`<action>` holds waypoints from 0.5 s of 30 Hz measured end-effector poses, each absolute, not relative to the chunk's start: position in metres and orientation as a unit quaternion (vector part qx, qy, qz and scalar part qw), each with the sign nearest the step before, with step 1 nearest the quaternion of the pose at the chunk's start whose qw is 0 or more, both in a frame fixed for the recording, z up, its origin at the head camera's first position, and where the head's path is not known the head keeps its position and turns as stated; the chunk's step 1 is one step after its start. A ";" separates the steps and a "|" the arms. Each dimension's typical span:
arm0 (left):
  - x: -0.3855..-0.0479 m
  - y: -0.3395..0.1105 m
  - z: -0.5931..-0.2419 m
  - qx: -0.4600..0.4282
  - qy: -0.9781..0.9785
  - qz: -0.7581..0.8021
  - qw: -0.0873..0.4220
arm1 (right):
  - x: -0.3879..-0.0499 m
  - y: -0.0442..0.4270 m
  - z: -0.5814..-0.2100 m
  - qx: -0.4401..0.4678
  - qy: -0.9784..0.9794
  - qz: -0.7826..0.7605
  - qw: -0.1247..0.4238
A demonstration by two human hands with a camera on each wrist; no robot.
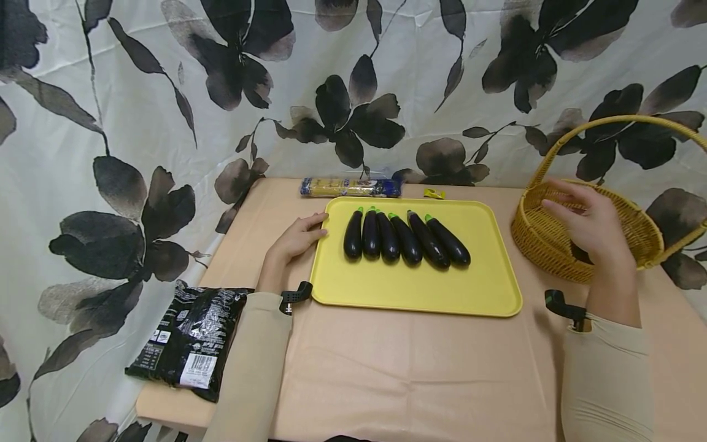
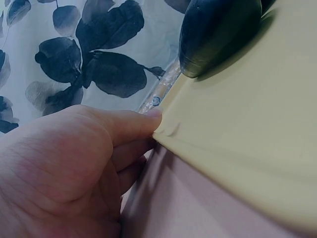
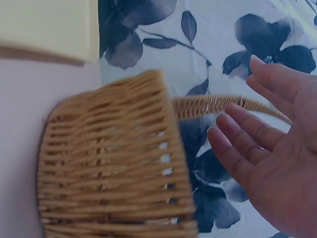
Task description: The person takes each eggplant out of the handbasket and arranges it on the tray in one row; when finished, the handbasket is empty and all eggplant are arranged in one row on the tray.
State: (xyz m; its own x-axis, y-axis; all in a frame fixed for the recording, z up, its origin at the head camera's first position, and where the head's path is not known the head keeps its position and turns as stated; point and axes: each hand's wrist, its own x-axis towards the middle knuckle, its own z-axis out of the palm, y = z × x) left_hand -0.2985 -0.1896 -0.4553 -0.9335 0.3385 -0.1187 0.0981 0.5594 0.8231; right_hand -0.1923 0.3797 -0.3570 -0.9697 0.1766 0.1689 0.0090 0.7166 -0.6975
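Several dark purple eggplants (image 1: 409, 240) lie side by side on a yellow tray (image 1: 414, 291), their green stem ends toward the back. At the tray's left edge, my left hand (image 1: 295, 241) pinches the rim. The left wrist view shows the thumb (image 2: 136, 124) on top of the rim and the other fingers beneath, partly hidden. My right hand (image 1: 593, 221) is over a wicker basket (image 1: 544, 245) with a tall handle. Its fingers (image 3: 247, 144) are spread loosely and hold nothing. Inside the basket, a dark object (image 1: 581, 253) shows, mostly hidden by the hand and wrist.
Behind the tray lie a clear packet of what looks like pasta (image 1: 350, 188) and a small yellow wrapper (image 1: 434, 194). A black plastic bag (image 1: 190, 341) rests on the table's left edge, beside the left sleeve. Floral cloth (image 1: 420, 73) hangs behind the table.
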 end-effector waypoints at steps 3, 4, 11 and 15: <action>-0.298 -0.189 -0.455 0.125 0.874 0.451 0.132 | -0.192 0.387 -0.361 -0.064 -0.918 0.376 0.109; -0.298 -0.189 -0.455 0.125 0.874 0.450 0.132 | -0.192 0.389 -0.363 -0.069 -0.917 0.377 0.108; -0.297 -0.188 -0.455 0.125 0.875 0.449 0.132 | -0.192 0.407 -0.372 -0.104 -0.916 0.376 0.093; -0.297 -0.188 -0.455 0.123 0.877 0.446 0.130 | -0.190 0.415 -0.376 -0.125 -0.918 0.369 0.077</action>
State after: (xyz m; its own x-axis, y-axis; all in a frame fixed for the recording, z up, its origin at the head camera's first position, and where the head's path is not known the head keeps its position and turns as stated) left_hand -0.2968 -0.1884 -0.4545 -0.9358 0.3321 -0.1181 0.1004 0.5724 0.8138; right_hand -0.1905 0.4149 -0.3757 -0.9567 0.2868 0.0496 0.1728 0.6968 -0.6961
